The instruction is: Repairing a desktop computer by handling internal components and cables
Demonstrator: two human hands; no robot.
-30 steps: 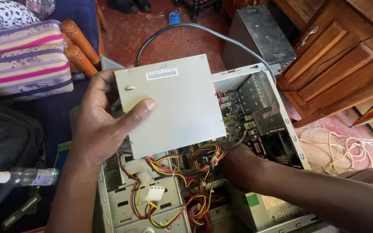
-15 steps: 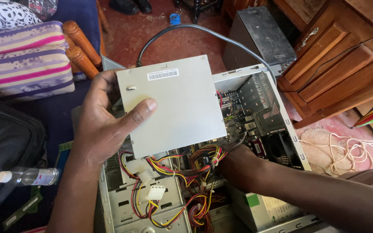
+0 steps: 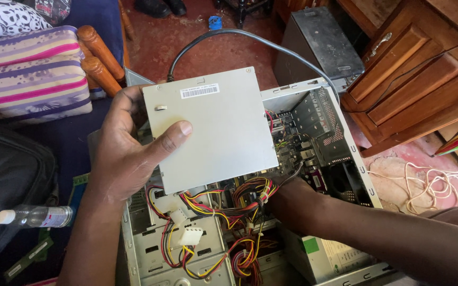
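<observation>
Grey sheet metal makes up the biggest thing in view, an open computer case [image 3: 364, 180] lying on its side on the floor with its circuit board and drive bays exposed. To the right stands a brown wooden cabinet [image 3: 414, 69], and at the upper left a striped cushion [image 3: 30, 74] rests on a chair with turned wooden arms. A black bag [image 3: 6, 180] fills the left edge.

Above the case, lifted clear of its top corner and tilted, is the pale grey power supply box [image 3: 213, 127]. The left hand [image 3: 128, 153] grasps it firmly by its left edge, thumb pressed flat on the top face and fingers wrapped underneath. A thick black cable [image 3: 223, 34] loops from the box's far edge across the red floor.

From the box's lower side a bundle of red, yellow and black wires [image 3: 223, 204] hangs into the case, ending in white plugs. The right hand [image 3: 287, 193] reaches into that bundle beneath the box; its fingers are hidden, so I cannot tell whether they are clenched on anything.

A clear plastic bottle [image 3: 35, 216] lies on the bag, and a tangle of white cord [image 3: 430, 185] sits on the floor at the right.
</observation>
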